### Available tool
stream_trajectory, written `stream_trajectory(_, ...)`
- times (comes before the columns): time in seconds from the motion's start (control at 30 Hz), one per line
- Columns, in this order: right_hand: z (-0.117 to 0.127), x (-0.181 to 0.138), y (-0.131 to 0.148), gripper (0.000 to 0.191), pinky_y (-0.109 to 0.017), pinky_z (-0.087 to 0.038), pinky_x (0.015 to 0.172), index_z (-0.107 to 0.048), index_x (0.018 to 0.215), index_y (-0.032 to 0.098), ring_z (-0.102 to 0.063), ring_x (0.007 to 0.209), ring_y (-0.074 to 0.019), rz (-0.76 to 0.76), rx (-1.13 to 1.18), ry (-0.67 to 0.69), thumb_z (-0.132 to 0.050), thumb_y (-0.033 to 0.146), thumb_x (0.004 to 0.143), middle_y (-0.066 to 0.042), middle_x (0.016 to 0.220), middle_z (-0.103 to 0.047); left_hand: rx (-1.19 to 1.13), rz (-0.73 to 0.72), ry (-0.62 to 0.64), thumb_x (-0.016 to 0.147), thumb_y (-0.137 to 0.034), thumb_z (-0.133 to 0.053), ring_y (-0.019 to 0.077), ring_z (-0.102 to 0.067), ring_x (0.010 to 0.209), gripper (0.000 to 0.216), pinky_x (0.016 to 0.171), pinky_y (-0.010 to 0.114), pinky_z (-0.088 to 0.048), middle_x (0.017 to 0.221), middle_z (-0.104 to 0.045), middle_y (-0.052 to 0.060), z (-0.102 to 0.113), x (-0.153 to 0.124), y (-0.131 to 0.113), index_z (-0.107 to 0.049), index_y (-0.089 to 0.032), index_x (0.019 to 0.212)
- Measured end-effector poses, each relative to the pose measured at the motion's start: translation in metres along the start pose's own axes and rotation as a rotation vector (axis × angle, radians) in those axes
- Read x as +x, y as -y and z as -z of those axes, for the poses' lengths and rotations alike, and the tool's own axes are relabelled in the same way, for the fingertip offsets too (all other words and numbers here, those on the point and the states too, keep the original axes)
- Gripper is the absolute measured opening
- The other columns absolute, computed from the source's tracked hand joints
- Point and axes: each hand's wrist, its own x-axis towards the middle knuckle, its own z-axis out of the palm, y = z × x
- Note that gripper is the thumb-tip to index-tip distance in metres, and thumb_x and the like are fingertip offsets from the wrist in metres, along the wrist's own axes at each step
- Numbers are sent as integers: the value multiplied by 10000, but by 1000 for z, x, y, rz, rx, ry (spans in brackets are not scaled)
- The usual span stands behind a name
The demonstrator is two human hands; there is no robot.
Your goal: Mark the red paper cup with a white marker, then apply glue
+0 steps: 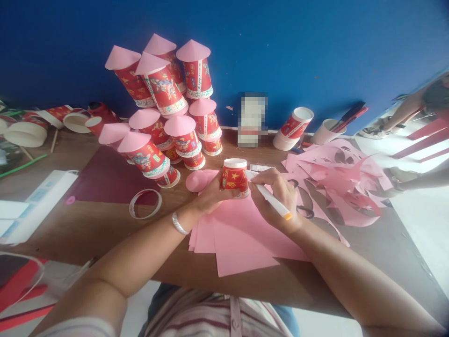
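Note:
My left hand (210,193) is closed round a red paper cup (234,175) that stands upside down on a stack of pink paper sheets (242,234). My right hand (277,199) grips a white pen (271,200) with an orange end, its tip against the cup's rim on the paper. A pink paper disc (197,180) lies just left of the cup. A silver bracelet (179,224) is on my left wrist.
Behind stands a pile of red cups with pink cone hats (164,103). A tape roll (145,203) lies to the left, pink paper scraps (336,182) and scissors (304,209) to the right. More cups (293,127), a pen holder (324,132) and a white box (31,206) sit around.

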Motion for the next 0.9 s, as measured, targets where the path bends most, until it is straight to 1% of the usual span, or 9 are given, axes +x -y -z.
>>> stream_trajectory(0.13, -1, -1, -1, 137, -250, -513, 570, -580, 940, 245, -677, 665, -130, -16, 6, 9, -596, 110, 945, 28, 813, -694, 13, 19, 20, 832, -313, -855, 223, -665, 1068, 359, 989, 402, -539, 1101, -705, 64, -3, -1, -5, -695, -187, 1128)
stream_trajectory(0.27, -1, -1, -1, 150, -243, -522, 576, -573, 950, 244, -672, 656, -124, 6, 21, 4, -607, 99, 938, 28, 813, -696, -2, 14, 6, 821, -313, -866, 209, -666, 1039, 347, 980, 398, -542, 1067, -703, 52, -3, -1, -4, -693, -187, 1095)
stream_trajectory(0.33, -2, -2, 0, 161, -242, -523, 578, -567, 950, 248, -666, 648, -122, 17, 25, 5, -610, 94, 936, 33, 797, -684, -7, 2, 3, 814, -314, -874, 205, -668, 1021, 355, 956, 389, -551, 1047, -705, 46, -2, 0, -2, -688, -188, 1089)
stream_trajectory(0.47, -3, -3, 3, 182, -248, -516, 585, -554, 931, 254, -659, 636, -125, 42, 12, 1, -622, 85, 928, 41, 760, -657, -28, -35, 33, 835, -321, -862, 182, -665, 999, 349, 883, 332, -554, 1042, -705, 35, 1, 1, 2, -677, -198, 1104)
stream_trajectory(0.53, -3, -4, 4, 184, -248, -508, 588, -547, 918, 253, -648, 627, -125, 48, -3, 3, -623, 86, 924, 42, 748, -651, -18, -35, 26, 842, -315, -857, 171, -661, 980, 338, 873, 320, -549, 1019, -697, 26, 3, 1, 3, -664, -193, 1092)
stream_trajectory(0.7, -4, -5, 6, 178, -234, -461, 553, -533, 891, 245, -613, 597, -112, 52, 7, 16, -616, 90, 920, 44, 731, -645, 7, -33, 27, 841, -296, -854, 159, -641, 946, 338, 866, 312, -529, 989, -671, 13, 4, 1, 3, -638, -184, 1076)
stream_trajectory(0.8, -5, -7, 6, 181, -223, -451, 532, -544, 908, 241, -595, 572, -101, 79, 24, 16, -608, 72, 909, 48, 725, -638, 17, -52, 23, 838, -301, -853, 151, -619, 906, 304, 843, 302, -515, 935, -652, 3, 3, 1, 1, -649, -178, 1028)
stream_trajectory(0.9, -5, -8, 5, 175, -224, -452, 525, -546, 914, 240, -588, 567, -103, 102, 26, 29, -613, 78, 910, 44, 725, -637, 32, -44, 31, 846, -320, -843, 159, -622, 908, 269, 848, 311, -515, 930, -663, 12, 1, 1, -2, -675, -174, 998)
